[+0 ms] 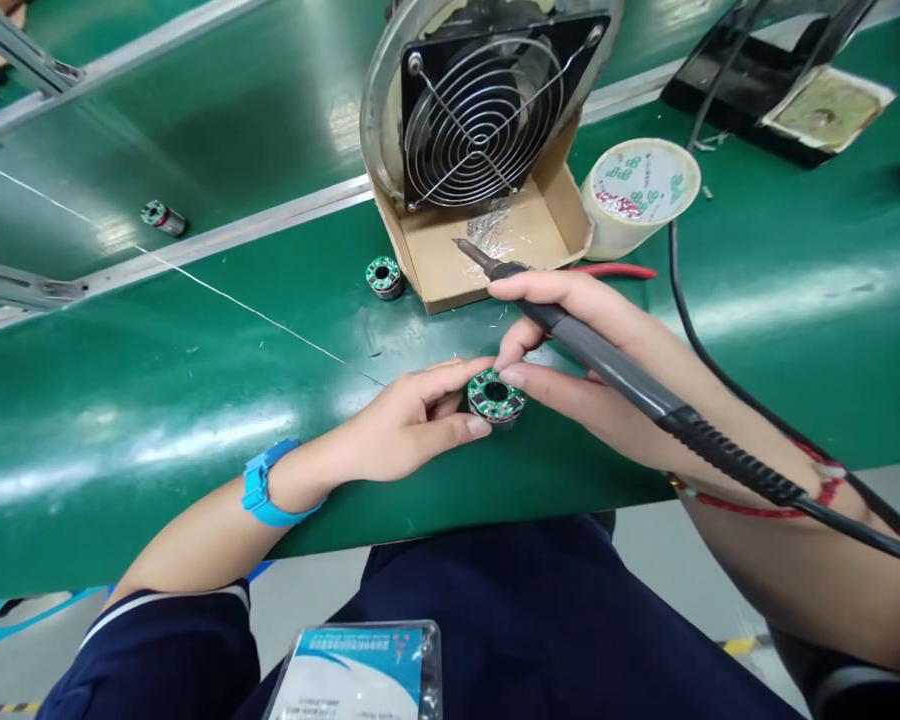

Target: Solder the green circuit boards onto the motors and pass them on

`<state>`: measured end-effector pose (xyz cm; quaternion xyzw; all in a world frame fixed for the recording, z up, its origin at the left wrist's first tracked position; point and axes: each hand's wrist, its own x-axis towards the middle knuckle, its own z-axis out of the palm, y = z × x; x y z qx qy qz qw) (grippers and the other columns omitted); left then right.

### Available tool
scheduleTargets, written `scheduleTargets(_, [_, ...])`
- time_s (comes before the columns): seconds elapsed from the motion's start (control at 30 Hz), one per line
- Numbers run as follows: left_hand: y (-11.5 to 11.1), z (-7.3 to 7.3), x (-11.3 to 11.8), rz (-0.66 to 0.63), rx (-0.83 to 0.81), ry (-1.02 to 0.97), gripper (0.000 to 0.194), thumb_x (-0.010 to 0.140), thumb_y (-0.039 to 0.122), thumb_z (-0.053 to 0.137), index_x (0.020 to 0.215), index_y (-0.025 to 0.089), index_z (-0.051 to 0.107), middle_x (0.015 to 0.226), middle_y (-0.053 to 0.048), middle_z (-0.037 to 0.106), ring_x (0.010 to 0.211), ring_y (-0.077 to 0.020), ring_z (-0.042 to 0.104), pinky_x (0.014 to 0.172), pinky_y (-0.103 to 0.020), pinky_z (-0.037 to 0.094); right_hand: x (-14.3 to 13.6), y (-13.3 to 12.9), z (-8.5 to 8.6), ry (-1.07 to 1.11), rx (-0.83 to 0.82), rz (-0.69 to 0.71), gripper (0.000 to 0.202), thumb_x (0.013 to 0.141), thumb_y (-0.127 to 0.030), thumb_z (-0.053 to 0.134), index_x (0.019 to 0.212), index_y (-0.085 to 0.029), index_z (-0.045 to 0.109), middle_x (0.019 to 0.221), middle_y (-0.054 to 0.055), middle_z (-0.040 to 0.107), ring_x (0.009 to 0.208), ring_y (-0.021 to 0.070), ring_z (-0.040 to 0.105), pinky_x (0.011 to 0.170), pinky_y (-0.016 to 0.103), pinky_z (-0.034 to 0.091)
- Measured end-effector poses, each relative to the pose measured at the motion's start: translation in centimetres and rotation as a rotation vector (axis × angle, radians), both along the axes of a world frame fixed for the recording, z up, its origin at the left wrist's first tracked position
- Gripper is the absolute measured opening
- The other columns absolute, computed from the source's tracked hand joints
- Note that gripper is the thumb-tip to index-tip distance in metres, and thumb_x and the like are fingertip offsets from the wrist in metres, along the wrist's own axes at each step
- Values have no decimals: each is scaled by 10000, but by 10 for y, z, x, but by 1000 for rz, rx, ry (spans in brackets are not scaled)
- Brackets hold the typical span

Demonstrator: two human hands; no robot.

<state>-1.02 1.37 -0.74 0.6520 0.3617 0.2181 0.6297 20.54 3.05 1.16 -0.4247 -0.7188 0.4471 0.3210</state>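
- Dark blue clothing (495, 600) covered the person's lap at the near edge, with a clear-cased badge (367, 660) hanging left of middle.
- Beyond it, a glossy green table (120, 400) stretched from left to right.
- At the far middle stood a fan (480, 140) behind a round wire guard.
- To the far right sat a black stand (720, 90) bearing a yellowish pad (829, 110).
- Under the fan lay a shallow cardboard box (435, 270) with wire clippings (491, 235) inside.
- The right hand (645, 330) gripped a soldering iron (600, 355), its tip pointing far and left over the box; thumb and a finger met close at the circuit part's far right rim. Whether they pinched anything there, I could not tell.
- The left hand (397, 425), above a blue wristband (270, 485), held the round circuit part (482, 403) from the left, thumb on its near side, fingers on its far side.
- A tape roll (607, 220) stood just right of the box.
- Similar parts rested left of the box (385, 290) and farther left (163, 217).
- Thin wire (240, 305) ran from the far left toward the left hand.
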Motion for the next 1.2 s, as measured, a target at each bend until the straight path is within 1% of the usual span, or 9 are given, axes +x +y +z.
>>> scheduleTargets(0.2, [-1, 0, -1, -5, 61, -6, 318, 913, 283, 641, 1222, 212, 646, 858, -3, 528, 619, -80, 365, 550, -216, 339, -3, -1, 1, -55, 63, 28, 378, 902, -225, 600, 1271, -263, 527, 854, -31, 646, 729, 102, 627, 684, 231, 529])
scheduleTargets(0.43, [2, -6, -1, 23, 120, 75, 352, 901, 350, 675, 1207, 178, 649, 714, 39, 428, 630, -101, 382, 598, -237, 352, -6, -2, -15, 39, 140, 61, 309, 921, -183, 564, 1219, -252, 521, 879, -21, 622, 746, 103, 611, 738, 252, 534])
scheduleTargets(0.6, [5, -16, 5, 144, 293, 222, 325, 895, 256, 670, 1208, 182, 623, 933, -18, 583, 695, -104, 468, 668, -253, 429, -11, -13, -36, -88, 247, -115, 592, 854, -334, 708, 1370, -243, 433, 1081, 56, 633, 983, 199, 642, 929, 389, 552])
scheduleTargets(0.7, [5, -23, 6, 182, 301, 303, 389, 875, 170, 640, 1251, 187, 544, 1064, -47, 610, 705, -101, 489, 684, -266, 461, -16, -17, -46, -260, 336, -126, 547, 875, -338, 672, 1359, -207, 456, 1118, 97, 647, 1011, 245, 642, 910, 443, 562])
scheduleTargets(0.8, [6, -35, 1, 297, 177, 206, 476, 823, 105, 600, 1259, 202, 436, 1140, -57, 570, 635, -64, 471, 602, -243, 456, -19, -15, -52, -358, 390, -94, 465, 890, -215, 598, 1340, -191, 484, 1078, 106, 654, 989, 263, 628, 845, 456, 573])
scheduleTargets(0.93, [11, -45, -8, 424, 37, 19, 297, 792, 53, 447, 1046, 205, 446, 854, 21, 491, 586, -63, 473, 508, -199, 416, -17, -13, -52, -313, 385, 27, 467, 899, -131, 525, 1356, -222, 489, 1154, 94, 673, 1030, 236, 646, 880, 440, 587])
scheduleTargets(1.0, [12, -43, -10, 412, 81, 24, 235, 810, 48, 412, 979, 198, 476, 771, 31, 470, 591, -72, 476, 511, -199, 408, -12, -16, -49, -229, 366, 32, 496, 922, -122, 511, 1402, -242, 473, 1253, 79, 675, 1129, 207, 655, 965, 407, 577])
scheduleTargets(1.1, [8, -36, -8, 373, 303, 109, 248, 841, 50, 454, 1031, 186, 538, 813, 9, 538, 706, -90, 529, 612, -219, 450, -2, -26, -46, -103, 341, -149, 546, 921, -132, 570, 1438, -290, 490, 1204, 28, 726, 1059, 153, 707, 985, 336, 582])
scheduleTargets(1.2, [4, -31, -6, 324, 468, 189, 336, 831, 35, 494, 1130, 186, 528, 832, 15, 576, 713, -87, 529, 646, -224, 457, 9, -41, -48, 53, 314, -389, 447, 869, -174, 665, 1294, -313, 646, 992, -3, 767, 753, 129, 728, 765, 295, 632])
